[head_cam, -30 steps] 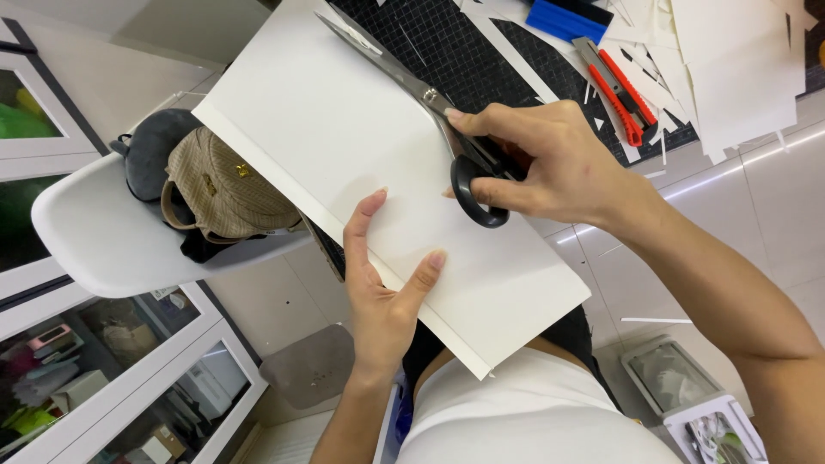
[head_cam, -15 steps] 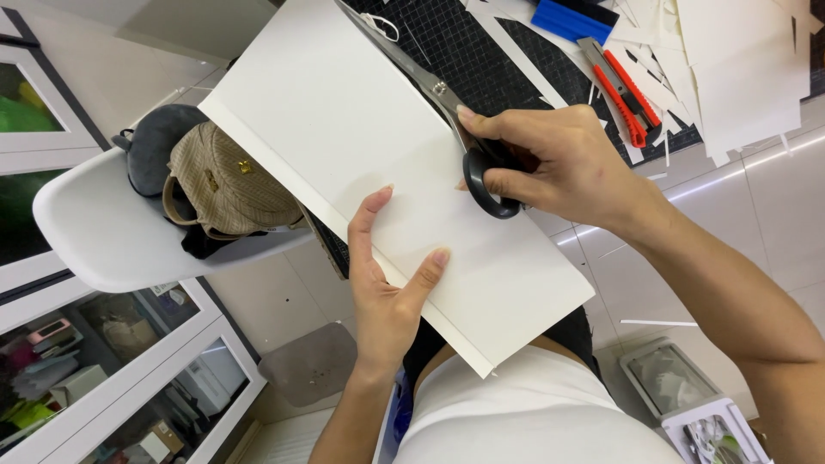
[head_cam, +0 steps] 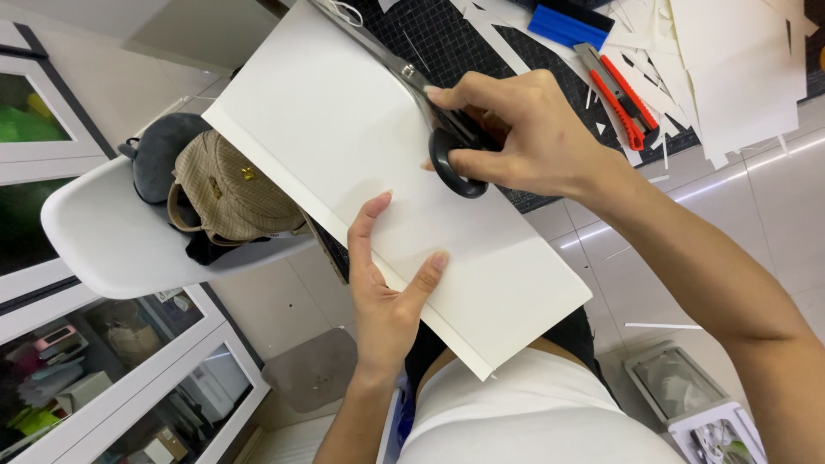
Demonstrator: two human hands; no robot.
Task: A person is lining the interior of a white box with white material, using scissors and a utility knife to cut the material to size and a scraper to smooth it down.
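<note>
Hands: two, both bare. Left hand [head_cam: 388,288] lies flat on the sheet [head_cam: 344,146], fingers spread, thumb out to the side, pressing it down. Right hand [head_cam: 524,133] is curled closed around the scissors [head_cam: 412,82], fingers through the black loops.
Scissors: one pair, long metal blades, black round handles. Blades lie across the upper part of the sheet, points toward the top edge of the view; whether the blades are parted I cannot tell.
Sheet: one large white board, stiff, smooth, rectangular, held tilted over the person's lap between the two hands. A narrow strip runs parallel to its left edge.
Mat: one dark cutting mat [head_cam: 447,43] with a pale grid, behind the sheet, partly hidden by it and by the right hand.
Cutters: two, one red [head_cam: 626,99] and one grey [head_cam: 595,64], side by side on the mat, just right of the right hand.
Scraper: one blue flat tool [head_cam: 567,24] at the mat's top.
Offcuts: a loose pile of white paper pieces [head_cam: 739,69] at upper right, overlapping the mat.
Chair: one white moulded seat [head_cam: 103,249], left of the sheet.
Bags: two on the chair, one beige woven [head_cam: 232,193], one dark grey [head_cam: 163,155], touching.
Cabinets: white frames with glass doors [head_cam: 112,378] at lower left.
</note>
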